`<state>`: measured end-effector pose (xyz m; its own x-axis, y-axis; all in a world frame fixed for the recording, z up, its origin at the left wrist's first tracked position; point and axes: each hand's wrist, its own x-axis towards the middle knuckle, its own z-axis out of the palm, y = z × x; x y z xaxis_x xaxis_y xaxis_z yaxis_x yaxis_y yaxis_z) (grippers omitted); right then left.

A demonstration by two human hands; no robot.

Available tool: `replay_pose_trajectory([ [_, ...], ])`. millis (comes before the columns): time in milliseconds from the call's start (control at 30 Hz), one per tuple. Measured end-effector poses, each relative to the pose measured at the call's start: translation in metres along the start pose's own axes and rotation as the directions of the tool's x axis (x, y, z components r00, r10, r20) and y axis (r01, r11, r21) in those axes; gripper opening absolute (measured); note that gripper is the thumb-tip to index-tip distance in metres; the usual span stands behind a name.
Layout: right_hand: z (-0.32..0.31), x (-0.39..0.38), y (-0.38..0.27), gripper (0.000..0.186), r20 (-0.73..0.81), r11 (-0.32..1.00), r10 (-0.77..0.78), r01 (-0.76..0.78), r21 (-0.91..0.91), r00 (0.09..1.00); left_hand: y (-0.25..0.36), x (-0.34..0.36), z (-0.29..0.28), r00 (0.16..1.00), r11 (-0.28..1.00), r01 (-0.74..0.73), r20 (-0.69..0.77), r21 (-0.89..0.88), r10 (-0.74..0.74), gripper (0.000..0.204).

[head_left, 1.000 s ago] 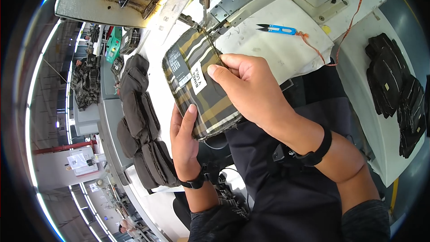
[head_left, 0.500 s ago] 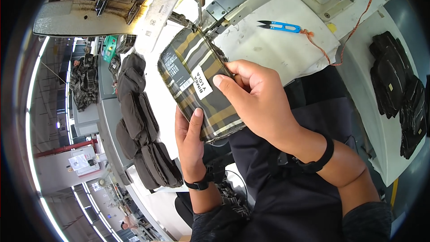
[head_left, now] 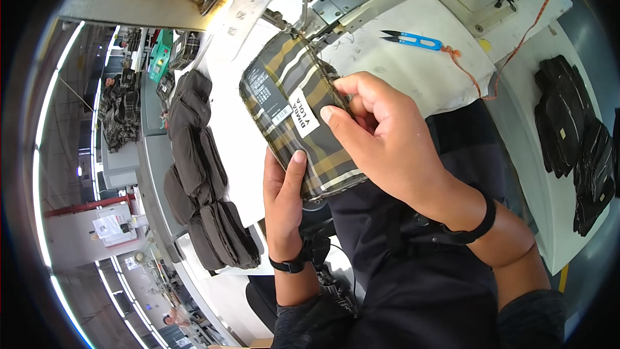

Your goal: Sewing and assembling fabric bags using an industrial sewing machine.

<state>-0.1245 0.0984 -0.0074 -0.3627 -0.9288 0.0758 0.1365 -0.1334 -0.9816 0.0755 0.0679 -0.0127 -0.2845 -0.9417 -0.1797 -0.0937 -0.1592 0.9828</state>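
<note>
Both of my hands hold a plaid fabric pouch panel (head_left: pixel 326 148) in dark grey, ochre and white, with a white label and a dark printed tag on its face. My left hand (head_left: pixel 284 184) grips the lower left edge, thumb on top and fingers hidden beneath. At the right edge, my right hand (head_left: pixel 381 126) pinches the rim between thumb and bent fingers. The panel's far corner reaches under the sewing machine's presser foot (head_left: pixel 298 31); whether the needle is in the cloth I cannot tell.
Blue thread snips (head_left: pixel 413 40) on an orange cord lie on the white machine bed (head_left: pixel 368 64). Stacked dark pouches (head_left: pixel 200 174) stand on the left. More dark pieces (head_left: pixel 568 136) lie on the right side table (head_left: pixel 516 110). Further left, people work in the background.
The view has shifted slightly, so the machine, panel and hands appear a little further right. My grip on the panel looks the same.
</note>
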Motion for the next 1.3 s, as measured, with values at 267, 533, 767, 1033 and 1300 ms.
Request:
replay_pose_trajectory([
  [267, -0.001, 0.013, 0.000, 0.023, 0.023, 0.999, 0.023, -0.022, -0.030, 0.999, -0.003, 0.000, 0.002, 0.998, 0.998, -0.063, 0.024, 0.003, 0.062, 0.048],
  [533, 0.018, 0.051, 0.014, 0.024, -0.118, 0.909, -0.232, 0.172, -0.379, 0.966, -0.007, 0.001, 0.009, 0.991, 0.988, -0.136, 0.006, 0.077, 0.136, 0.048],
  [767, 0.025, 0.073, 0.015, 0.027, -0.146, 0.892, -0.235, 0.154, -0.425, 0.961, 0.000, 0.001, 0.006, 0.984, 0.971, -0.176, 0.024, 0.160, 0.174, 0.047],
  [1033, 0.030, 0.070, 0.027, 0.030, -0.174, 0.836, -0.353, 0.227, -0.500, 0.919, -0.003, 0.003, 0.004, 0.972, 0.944, -0.231, 0.025, 0.233, 0.232, 0.047],
  [1300, 0.022, 0.071, 0.015, 0.030, -0.067, 0.964, -0.090, 0.070, -0.256, 0.994, 0.001, 0.001, 0.005, 0.976, 0.959, -0.219, 0.045, 0.181, 0.214, 0.045],
])
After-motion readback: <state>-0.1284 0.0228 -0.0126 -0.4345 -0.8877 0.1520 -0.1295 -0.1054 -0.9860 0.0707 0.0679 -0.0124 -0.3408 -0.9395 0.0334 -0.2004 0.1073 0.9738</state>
